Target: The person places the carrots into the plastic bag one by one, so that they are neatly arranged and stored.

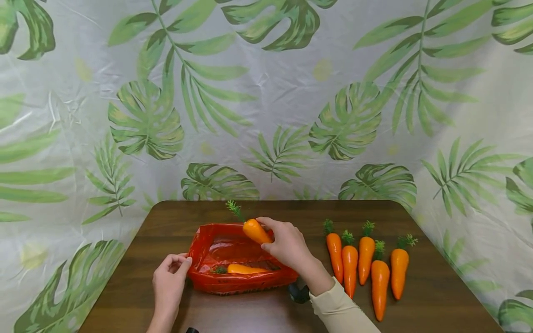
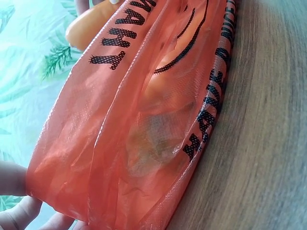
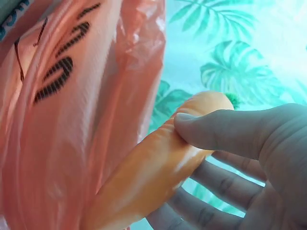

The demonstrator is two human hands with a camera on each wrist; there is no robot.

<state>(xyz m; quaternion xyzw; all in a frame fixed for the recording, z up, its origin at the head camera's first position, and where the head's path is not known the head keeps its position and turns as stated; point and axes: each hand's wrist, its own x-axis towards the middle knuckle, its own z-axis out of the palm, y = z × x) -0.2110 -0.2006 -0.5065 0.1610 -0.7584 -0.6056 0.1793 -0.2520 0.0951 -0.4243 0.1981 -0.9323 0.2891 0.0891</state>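
Observation:
A red plastic bag (image 1: 220,284) with black lettering lies on the table, its mouth spread toward the head camera. My left hand (image 1: 170,282) pinches the bag's left edge between thumb and fingers. One orange carrot (image 1: 245,269) with a green top lies inside, and it shows faintly through the plastic in the left wrist view. Over the bag's right side, my right hand (image 1: 287,243) grips another carrot (image 3: 158,167), thumb on one side and fingers on the other. That carrot's leafy top (image 1: 235,209) points up and left, past the bag's back rim.
Several orange carrots (image 1: 380,286) with green tops lie in a loose group on the right of the brown wooden table (image 1: 250,314). A leaf-patterned curtain (image 1: 275,101) hangs behind the table. A dark object (image 1: 299,293) shows beside the right wrist.

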